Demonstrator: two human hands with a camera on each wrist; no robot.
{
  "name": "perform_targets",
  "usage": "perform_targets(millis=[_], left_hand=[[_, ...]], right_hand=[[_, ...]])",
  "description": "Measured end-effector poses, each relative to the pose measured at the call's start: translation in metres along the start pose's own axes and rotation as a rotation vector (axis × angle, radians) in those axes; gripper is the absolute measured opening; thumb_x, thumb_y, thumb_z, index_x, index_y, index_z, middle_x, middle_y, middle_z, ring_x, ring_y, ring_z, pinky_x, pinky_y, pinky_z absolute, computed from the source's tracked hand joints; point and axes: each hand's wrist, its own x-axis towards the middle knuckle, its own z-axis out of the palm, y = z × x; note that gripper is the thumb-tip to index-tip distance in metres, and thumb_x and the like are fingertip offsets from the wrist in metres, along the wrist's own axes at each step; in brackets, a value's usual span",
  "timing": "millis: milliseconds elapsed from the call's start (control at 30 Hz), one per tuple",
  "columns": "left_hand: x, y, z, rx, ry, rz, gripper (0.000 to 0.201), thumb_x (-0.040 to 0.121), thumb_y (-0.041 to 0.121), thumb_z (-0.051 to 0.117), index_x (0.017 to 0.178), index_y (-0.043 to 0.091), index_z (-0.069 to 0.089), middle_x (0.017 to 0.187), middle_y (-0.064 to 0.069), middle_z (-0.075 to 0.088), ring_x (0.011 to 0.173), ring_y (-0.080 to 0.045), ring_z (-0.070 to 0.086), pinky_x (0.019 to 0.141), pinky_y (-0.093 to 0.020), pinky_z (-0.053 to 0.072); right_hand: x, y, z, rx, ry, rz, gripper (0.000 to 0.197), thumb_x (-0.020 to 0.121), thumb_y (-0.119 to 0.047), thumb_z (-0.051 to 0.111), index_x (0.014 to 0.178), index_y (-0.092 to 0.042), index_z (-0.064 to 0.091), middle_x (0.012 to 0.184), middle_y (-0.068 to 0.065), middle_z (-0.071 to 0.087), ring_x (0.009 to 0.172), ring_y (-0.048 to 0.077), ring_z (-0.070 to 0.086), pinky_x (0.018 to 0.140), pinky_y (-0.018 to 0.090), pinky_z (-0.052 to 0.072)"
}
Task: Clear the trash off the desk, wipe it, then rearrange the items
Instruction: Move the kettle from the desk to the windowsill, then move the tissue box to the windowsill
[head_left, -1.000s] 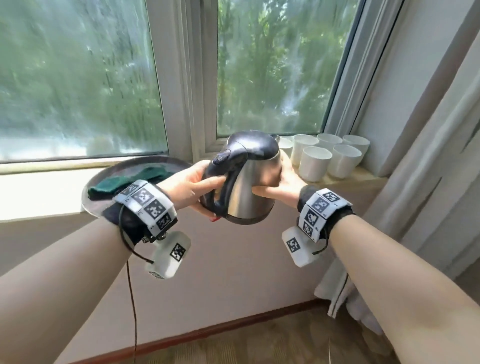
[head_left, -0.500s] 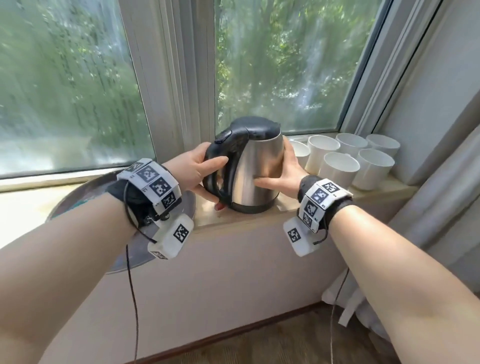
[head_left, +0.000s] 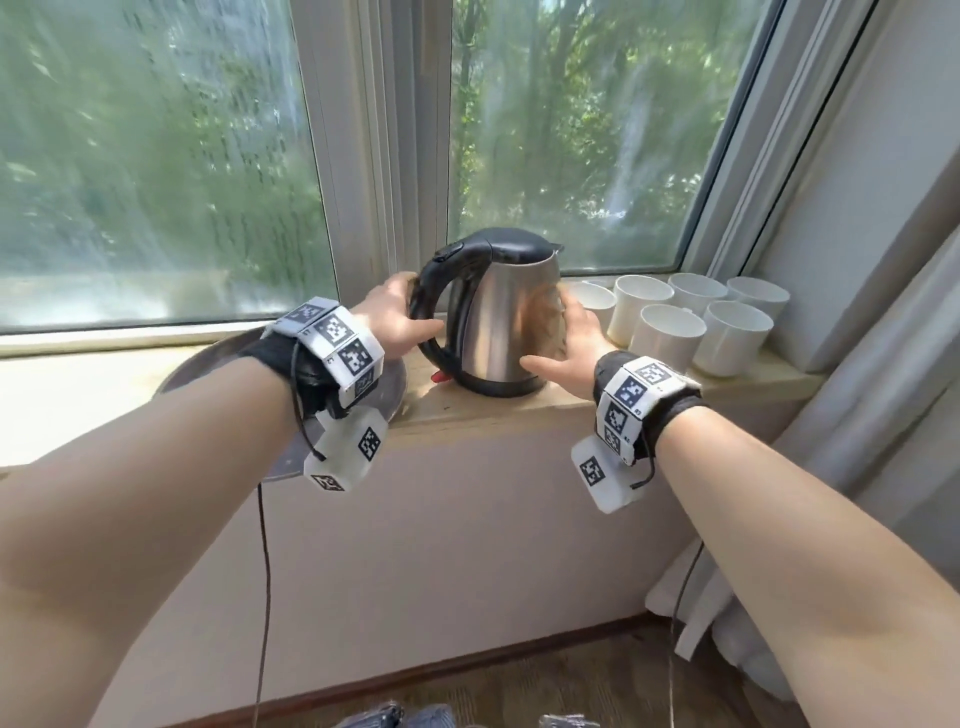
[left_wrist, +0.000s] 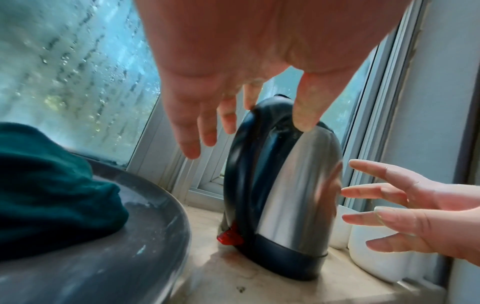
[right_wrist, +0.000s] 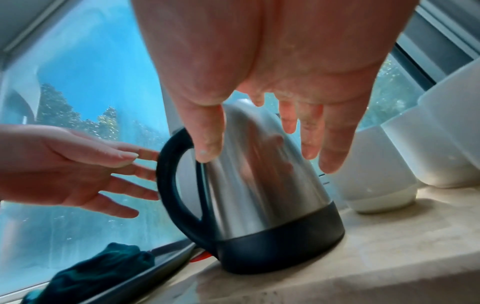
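A steel kettle (head_left: 504, 322) with a black handle, lid and base stands upright on the beige windowsill (head_left: 519, 410). My left hand (head_left: 410, 322) is at the handle side, fingers straight and spread. In the left wrist view its thumb tip (left_wrist: 303, 121) touches the top of the kettle (left_wrist: 293, 195). My right hand (head_left: 563, 338) is open against the steel side, and in the right wrist view its thumb (right_wrist: 207, 144) rests on the kettle (right_wrist: 259, 185). Neither hand curls round anything.
Several white cups (head_left: 691, 317) stand close to the right of the kettle. To its left, a grey round tray (left_wrist: 145, 257) holding a dark green cloth (left_wrist: 52, 195) overhangs the sill. The window frame is behind, and a curtain (head_left: 883, 415) hangs at the right.
The kettle, carried in both hands a second ago, now stands on the sill. Both hands have loosened their grip and spread their fingers.
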Motion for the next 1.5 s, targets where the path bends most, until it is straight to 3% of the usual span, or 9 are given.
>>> perform_targets(millis=[133,267,467,633,800,967,1133,1367,1500], left_hand=[[-0.036,0.006,0.008,0.087,0.044,0.019,0.067,0.089,0.024,0.059,0.146,0.012,0.023,0.141,-0.016,0.040,0.126,-0.029,0.044,0.101,-0.033,0.036],[-0.087,0.015,0.026,0.158,0.085,0.080,0.070,0.090,0.029,0.058,0.148,0.016,0.020,0.147,-0.016,0.026,0.136,-0.027,0.029,0.111,-0.033,0.023],[-0.171,0.032,0.051,0.148,0.082,0.111,0.068,0.090,0.031,0.056,0.146,0.016,0.023,0.146,-0.015,0.026,0.133,-0.027,0.032,0.111,-0.034,0.024],[-0.235,0.046,0.072,0.158,0.022,0.145,0.065,0.091,0.031,0.055,0.146,0.015,0.024,0.146,-0.014,0.028,0.137,-0.024,0.025,0.112,-0.031,0.020],[-0.288,0.080,0.092,0.170,-0.022,0.214,0.066,0.092,0.030,0.055,0.147,0.016,0.022,0.150,-0.012,0.022,0.140,-0.022,0.022,0.113,-0.032,0.018],[-0.350,0.116,0.125,0.152,-0.148,0.339,0.063,0.092,0.032,0.053,0.146,0.020,0.023,0.149,-0.008,0.022,0.136,-0.021,0.029,0.112,-0.033,0.022],[-0.430,0.134,0.176,0.069,-0.292,0.432,0.060,0.092,0.031,0.053,0.145,0.019,0.026,0.147,-0.008,0.025,0.132,-0.020,0.034,0.109,-0.031,0.028],[-0.539,0.169,0.247,0.050,-0.478,0.542,0.059,0.091,0.030,0.055,0.143,0.023,0.029,0.147,-0.006,0.026,0.133,-0.021,0.034,0.110,-0.036,0.032],[-0.589,0.218,0.285,0.058,-0.541,0.646,0.057,0.092,0.028,0.054,0.143,0.022,0.029,0.147,-0.004,0.026,0.134,-0.019,0.035,0.108,-0.030,0.029]], right_hand=[[-0.042,-0.005,-0.005,-0.025,-0.010,-0.061,0.093,0.084,-0.037,0.064,0.149,-0.029,-0.002,0.153,0.008,0.014,0.137,0.026,0.033,0.110,0.039,0.029],[-0.098,-0.003,-0.010,-0.044,-0.019,-0.143,0.088,0.086,-0.032,0.063,0.150,-0.025,0.002,0.152,0.010,0.016,0.140,0.021,0.024,0.113,0.032,0.022],[-0.185,0.011,-0.018,-0.095,-0.020,-0.215,0.085,0.087,-0.031,0.063,0.150,-0.022,0.006,0.152,0.011,0.014,0.143,0.020,0.016,0.115,0.032,0.015],[-0.256,0.030,-0.023,-0.124,-0.047,-0.207,0.085,0.087,-0.036,0.061,0.150,-0.028,0.004,0.156,0.000,0.004,0.143,0.019,0.017,0.117,0.038,0.019],[-0.334,0.047,-0.047,-0.138,-0.009,-0.113,0.079,0.089,-0.036,0.057,0.149,-0.029,0.006,0.154,0.001,0.007,0.140,0.022,0.024,0.116,0.041,0.023],[-0.432,0.066,-0.066,-0.128,0.066,0.019,0.075,0.091,-0.035,0.055,0.149,-0.029,0.007,0.154,0.000,0.005,0.138,0.021,0.027,0.112,0.035,0.024],[-0.547,0.089,-0.060,-0.132,0.011,0.186,0.073,0.092,-0.032,0.055,0.148,-0.026,0.010,0.154,0.004,0.007,0.136,0.023,0.031,0.110,0.036,0.029],[-0.693,0.126,-0.062,-0.140,0.008,0.417,0.071,0.090,-0.031,0.057,0.148,-0.023,0.017,0.152,0.006,0.012,0.137,0.022,0.028,0.114,0.033,0.023],[-0.775,0.159,-0.089,-0.148,0.091,0.550,0.068,0.091,-0.031,0.056,0.147,-0.023,0.019,0.152,0.006,0.012,0.138,0.021,0.028,0.115,0.035,0.024]])
